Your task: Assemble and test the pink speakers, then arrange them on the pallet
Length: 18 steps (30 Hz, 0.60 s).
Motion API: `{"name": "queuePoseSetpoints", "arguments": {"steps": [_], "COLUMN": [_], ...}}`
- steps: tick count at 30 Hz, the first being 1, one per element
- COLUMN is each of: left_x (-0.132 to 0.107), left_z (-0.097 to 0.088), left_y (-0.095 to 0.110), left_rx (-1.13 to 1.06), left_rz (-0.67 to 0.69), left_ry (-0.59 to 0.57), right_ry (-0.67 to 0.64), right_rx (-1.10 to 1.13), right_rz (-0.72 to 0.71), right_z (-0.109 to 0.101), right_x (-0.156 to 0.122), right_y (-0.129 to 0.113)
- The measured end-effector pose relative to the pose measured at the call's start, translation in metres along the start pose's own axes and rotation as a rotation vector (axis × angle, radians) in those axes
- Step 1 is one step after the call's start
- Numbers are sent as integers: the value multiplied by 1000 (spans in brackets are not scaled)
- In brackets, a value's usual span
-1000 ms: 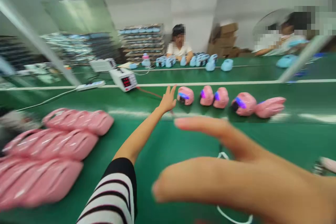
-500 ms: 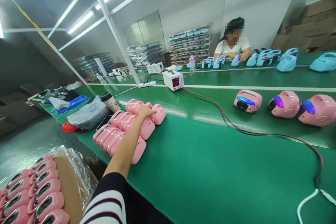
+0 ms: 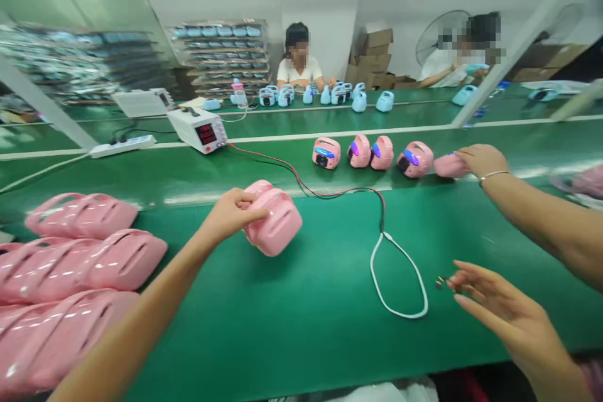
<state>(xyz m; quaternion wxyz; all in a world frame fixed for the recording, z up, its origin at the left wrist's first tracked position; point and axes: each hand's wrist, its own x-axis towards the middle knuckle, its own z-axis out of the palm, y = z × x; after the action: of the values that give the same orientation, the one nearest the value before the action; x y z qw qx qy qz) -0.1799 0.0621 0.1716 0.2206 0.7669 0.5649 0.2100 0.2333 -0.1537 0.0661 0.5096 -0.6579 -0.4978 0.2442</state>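
Note:
My left hand (image 3: 238, 213) is closed on two pink plastic casings with handles (image 3: 277, 226), held one behind the other over the green table. More pink casings (image 3: 122, 257) lie in rows to its left. At lower right, my right hand (image 3: 513, 314) has its fingers loosely curled and apart. Small dark and brassy parts (image 3: 440, 282) appear close to its fingertips; whether it touches them I cannot tell. Between my hands lies a looped white cable (image 3: 426, 301), joined to a red and black lead (image 3: 325, 193).
A co-worker's braceleted hand (image 3: 483, 160) grips a pink casing (image 3: 450, 166) at right. Several pink units with lit blue-purple panels (image 3: 326, 154) stand in a row. A white power supply (image 3: 198, 129) and a power strip (image 3: 122, 146) sit at left. People work across the table.
My left hand has lifted the two casings from the rows and carried them right. The view has turned right, bringing my right hand and the co-worker's hand into sight.

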Motion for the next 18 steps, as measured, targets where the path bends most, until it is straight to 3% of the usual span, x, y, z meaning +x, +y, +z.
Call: {"name": "queuePoseSetpoints", "arguments": {"steps": [4, 7, 12, 15, 18], "left_x": [-6, -15, -31, -40, -47], "left_z": [70, 106, 138, 153, 166], "left_y": [53, 72, 66, 57, 52], "left_rx": [-52, 44, 77, 40, -32], "left_rz": [127, 214, 410, 447, 436], "left_ry": [-179, -192, 30, 206, 284], "right_ry": [184, 312, 309, 281, 265], "right_rx": [-110, -185, -405, -437, -379], "right_rz": [212, 284, 196, 163, 145], "right_z": [-4, -9, -10, -11, -11], "right_x": [4, 3, -1, -11, -24], "right_y": [25, 49, 65, 64, 58]}}
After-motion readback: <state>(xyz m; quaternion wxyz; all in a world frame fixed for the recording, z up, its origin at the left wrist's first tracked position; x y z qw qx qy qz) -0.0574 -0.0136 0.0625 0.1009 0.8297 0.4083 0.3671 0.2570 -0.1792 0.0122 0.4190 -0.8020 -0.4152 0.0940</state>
